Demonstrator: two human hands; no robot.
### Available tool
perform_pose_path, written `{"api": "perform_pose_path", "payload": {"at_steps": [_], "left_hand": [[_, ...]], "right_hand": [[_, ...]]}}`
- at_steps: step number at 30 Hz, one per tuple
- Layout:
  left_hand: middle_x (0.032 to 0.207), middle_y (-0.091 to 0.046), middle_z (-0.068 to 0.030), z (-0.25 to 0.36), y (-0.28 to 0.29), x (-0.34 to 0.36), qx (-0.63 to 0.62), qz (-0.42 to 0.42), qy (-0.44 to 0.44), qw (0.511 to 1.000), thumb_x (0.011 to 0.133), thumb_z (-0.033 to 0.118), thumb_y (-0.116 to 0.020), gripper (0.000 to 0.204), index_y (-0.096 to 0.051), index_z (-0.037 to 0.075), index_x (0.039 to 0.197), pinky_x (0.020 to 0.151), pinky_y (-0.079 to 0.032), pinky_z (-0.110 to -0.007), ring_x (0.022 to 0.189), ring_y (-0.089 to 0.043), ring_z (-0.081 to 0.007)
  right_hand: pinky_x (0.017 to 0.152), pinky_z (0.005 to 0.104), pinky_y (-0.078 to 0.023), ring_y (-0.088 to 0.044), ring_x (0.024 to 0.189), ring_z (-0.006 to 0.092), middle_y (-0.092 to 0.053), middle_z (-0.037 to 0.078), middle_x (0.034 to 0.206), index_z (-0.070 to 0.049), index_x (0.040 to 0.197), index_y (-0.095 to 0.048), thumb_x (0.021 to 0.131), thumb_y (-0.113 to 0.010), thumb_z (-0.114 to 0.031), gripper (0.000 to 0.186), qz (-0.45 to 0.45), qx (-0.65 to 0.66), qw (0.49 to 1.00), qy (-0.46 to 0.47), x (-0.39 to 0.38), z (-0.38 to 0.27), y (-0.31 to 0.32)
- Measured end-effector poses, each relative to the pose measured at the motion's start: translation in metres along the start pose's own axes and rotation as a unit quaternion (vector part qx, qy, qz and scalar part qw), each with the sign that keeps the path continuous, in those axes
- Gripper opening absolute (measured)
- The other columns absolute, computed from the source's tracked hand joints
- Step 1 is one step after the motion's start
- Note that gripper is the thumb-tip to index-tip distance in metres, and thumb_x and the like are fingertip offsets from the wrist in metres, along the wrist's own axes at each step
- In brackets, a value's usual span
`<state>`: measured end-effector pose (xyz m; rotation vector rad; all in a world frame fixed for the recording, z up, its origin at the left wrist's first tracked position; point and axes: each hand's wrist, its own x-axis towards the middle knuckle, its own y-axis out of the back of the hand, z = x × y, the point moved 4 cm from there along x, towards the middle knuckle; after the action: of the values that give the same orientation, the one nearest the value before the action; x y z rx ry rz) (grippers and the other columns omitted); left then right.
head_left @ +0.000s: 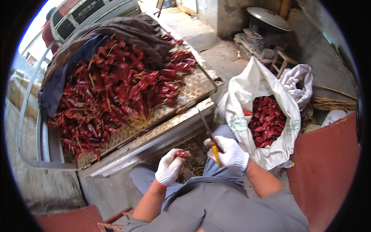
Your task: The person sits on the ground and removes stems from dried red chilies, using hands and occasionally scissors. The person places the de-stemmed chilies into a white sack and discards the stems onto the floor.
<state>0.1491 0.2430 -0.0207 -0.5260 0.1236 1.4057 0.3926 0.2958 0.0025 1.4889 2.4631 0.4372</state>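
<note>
Both my hands wear white knit gloves. My left hand (170, 166), above my lap, is closed round a dried red chili pepper (181, 154), with only one end of it showing. In my right hand (230, 152) is a pair of scissors with yellow handles (216, 154). Their dark blades (205, 123) point up and away toward the truck bed's edge, apart from the pepper. Ahead and to the left, a large heap of dried red chili peppers (112, 92) lies on the truck bed (197, 85). Beside my right hand stands a white woven sack (241, 92), its mouth wide, with red peppers (266, 120) inside.
Dark cloths (116, 31) cover the heap's far side. A metal rail (23, 127) bounds the bed at left. Beyond the sack are another white sack (299, 79), a small wooden stool (280, 63) and a large lidded pan (268, 18). A red panel (324, 166) lies at right.
</note>
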Motion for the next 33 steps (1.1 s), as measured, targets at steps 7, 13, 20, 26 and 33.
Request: {"api": "perform_pose_path", "payload": {"at_steps": [7,13,20,26,33], "left_hand": [[0.077,-0.055,0.0033,0.007,0.002,-0.016,-0.048,-0.043,-0.015,0.998,0.101,0.007,-0.058,0.017,-0.065,0.003,0.115,0.056,-0.038,-0.025,0.063,-0.046,-0.0055],[0.064,-0.046,0.001,0.013,0.001,-0.026,-0.133,-0.09,-0.044,0.986,0.099,0.012,-0.06,0.023,-0.064,-0.003,0.115,0.051,-0.032,-0.028,0.055,-0.038,-0.0093],[0.054,-0.036,0.0044,0.014,-0.003,-0.032,-0.237,-0.162,-0.069,0.955,0.1,0.029,-0.069,0.03,-0.069,-0.001,0.102,0.047,-0.028,-0.029,0.046,-0.032,-0.011],[0.049,-0.029,0.0076,0.011,-0.006,-0.037,-0.335,-0.175,-0.05,0.925,0.103,0.029,-0.066,0.028,-0.065,0.004,0.09,0.047,-0.027,-0.03,0.044,-0.03,-0.0114],[0.055,-0.034,0.0064,0.004,-0.004,-0.039,-0.328,-0.173,-0.083,0.925,0.1,0.032,-0.069,0.034,-0.067,-0.001,0.109,0.048,-0.026,-0.03,0.048,-0.031,-0.0098]], "right_hand": [[0.074,0.0451,-0.057,-0.071,0.085,0.0403,-0.071,0.019,0.091,0.0,0.111,-0.069,0.079,-0.08,-0.033,0.047,-0.121,-0.234,0.96,0.1,0.004,-0.049,-0.006],[0.065,0.0455,-0.051,-0.07,0.073,0.0366,-0.07,0.017,0.084,-0.002,0.108,-0.069,0.075,-0.08,-0.049,0.059,-0.187,-0.328,0.918,0.123,0.013,-0.061,-0.011],[0.062,0.0444,-0.05,-0.069,0.071,0.0376,-0.068,0.018,0.083,0.0,0.106,-0.069,0.072,-0.081,-0.043,0.057,-0.215,-0.351,0.891,0.189,0.028,-0.081,-0.015],[0.061,0.0449,-0.052,-0.068,0.067,0.0387,-0.067,0.019,0.078,0.002,0.104,-0.068,0.067,-0.082,-0.04,0.058,-0.244,-0.337,0.884,0.212,0.034,-0.089,-0.019],[0.064,0.0445,-0.055,-0.07,0.07,0.0388,-0.07,0.019,0.081,0.001,0.107,-0.07,0.064,-0.084,-0.04,0.061,-0.295,-0.375,0.865,0.154,0.031,-0.092,-0.025]]}}
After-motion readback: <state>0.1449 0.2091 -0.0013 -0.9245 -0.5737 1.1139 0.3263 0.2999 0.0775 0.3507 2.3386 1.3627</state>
